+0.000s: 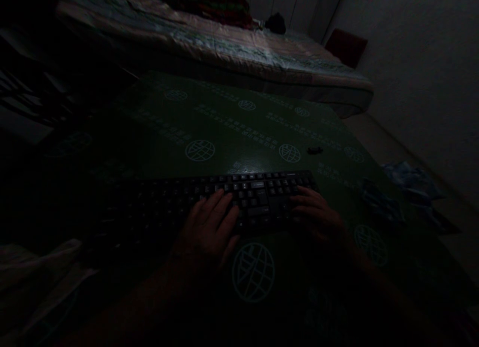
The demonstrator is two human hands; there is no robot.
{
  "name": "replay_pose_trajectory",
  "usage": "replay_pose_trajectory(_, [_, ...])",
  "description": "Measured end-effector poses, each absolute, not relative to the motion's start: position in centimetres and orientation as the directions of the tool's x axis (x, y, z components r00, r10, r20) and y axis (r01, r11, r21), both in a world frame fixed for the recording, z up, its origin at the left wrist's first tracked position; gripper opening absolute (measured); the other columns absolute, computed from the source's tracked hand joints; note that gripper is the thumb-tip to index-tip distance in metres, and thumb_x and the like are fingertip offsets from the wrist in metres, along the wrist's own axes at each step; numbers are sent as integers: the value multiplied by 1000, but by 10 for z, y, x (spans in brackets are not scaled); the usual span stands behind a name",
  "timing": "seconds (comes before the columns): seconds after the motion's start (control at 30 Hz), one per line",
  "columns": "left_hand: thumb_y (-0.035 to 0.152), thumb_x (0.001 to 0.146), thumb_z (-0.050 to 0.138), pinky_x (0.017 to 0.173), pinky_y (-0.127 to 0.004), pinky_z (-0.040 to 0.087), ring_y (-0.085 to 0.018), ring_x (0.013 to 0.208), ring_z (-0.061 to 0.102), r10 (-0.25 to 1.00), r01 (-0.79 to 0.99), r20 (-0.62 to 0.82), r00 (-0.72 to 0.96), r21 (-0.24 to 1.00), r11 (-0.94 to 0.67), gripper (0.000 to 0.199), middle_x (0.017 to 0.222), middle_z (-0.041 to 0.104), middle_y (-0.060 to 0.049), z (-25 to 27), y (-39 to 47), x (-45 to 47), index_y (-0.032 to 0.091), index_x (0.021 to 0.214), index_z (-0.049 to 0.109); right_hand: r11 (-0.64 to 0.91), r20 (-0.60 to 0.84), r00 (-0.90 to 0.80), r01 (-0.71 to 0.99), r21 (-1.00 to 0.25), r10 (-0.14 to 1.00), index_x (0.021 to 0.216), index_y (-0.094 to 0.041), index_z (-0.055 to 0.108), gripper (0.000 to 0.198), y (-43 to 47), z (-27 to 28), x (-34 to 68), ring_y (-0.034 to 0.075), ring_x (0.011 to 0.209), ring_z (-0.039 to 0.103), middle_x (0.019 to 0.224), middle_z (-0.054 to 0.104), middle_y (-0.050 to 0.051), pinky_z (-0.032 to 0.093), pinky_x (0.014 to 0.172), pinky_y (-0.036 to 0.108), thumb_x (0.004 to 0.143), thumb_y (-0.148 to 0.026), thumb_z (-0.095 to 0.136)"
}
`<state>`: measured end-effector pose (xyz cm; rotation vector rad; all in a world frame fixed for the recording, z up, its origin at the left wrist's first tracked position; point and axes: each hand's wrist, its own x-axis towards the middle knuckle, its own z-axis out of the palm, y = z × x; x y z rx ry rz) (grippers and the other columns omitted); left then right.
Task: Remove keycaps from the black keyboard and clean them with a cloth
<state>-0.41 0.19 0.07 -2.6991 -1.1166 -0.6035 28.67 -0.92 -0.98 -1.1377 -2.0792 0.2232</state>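
A black computer keyboard (258, 199) lies on a green table (239, 132) printed with pale globe emblems and lettering. My left hand (209, 227) rests over the keyboard's middle, palm down, its fingers stretched out across the keys and holding nothing. At the keyboard's right end is my right hand (318, 215), with its fingers extended over the keys at that edge and its thumb hidden in shadow. The room is very dark, and the left part of the keyboard fades into shadow.
A small dark object (315, 150) lies on the table beyond my right hand. Crumpled cloth (379, 202) is at the right, and pale cloth (41, 272) at the lower left. Behind the table stands a bed (224, 50); a wall (419, 63) rises at right.
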Motion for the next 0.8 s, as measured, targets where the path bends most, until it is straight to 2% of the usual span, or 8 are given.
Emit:
replay_pose_trajectory(0.23, [22, 82, 53, 98, -52, 40, -34, 127, 41, 645, 709, 423, 637, 6, -705, 35, 130, 52, -19, 1, 3, -3, 11, 116, 54, 598, 542, -320, 646, -475, 777, 97, -22, 64, 16, -9, -11, 286, 29, 121, 50, 107, 67, 10, 43, 97, 54, 83, -20, 59])
replay_pose_trajectory(0.43, [22, 82, 54, 98, -52, 41, -34, 127, 41, 638, 707, 429, 640, -2, -707, 36, 130, 52, -19, 0, 3, -4, 12, 117, 54, 609, 537, -357, 674, -419, 764, 98, -22, 63, 15, -8, -13, 288, 28, 121, 50, 109, 66, 10, 41, 98, 54, 84, -20, 58])
replay_pose_trajectory(0.8, [21, 82, 53, 97, -53, 42, -35, 126, 43, 633, 701, 429, 645, -2, -713, 36, 130, 53, -20, 2, 2, -3, 10, 117, 54, 647, 588, -392, 695, -314, 707, 93, -20, 65, 12, -5, -13, 290, 28, 117, 54, 105, 68, 10, 46, 93, 51, 85, -22, 57])
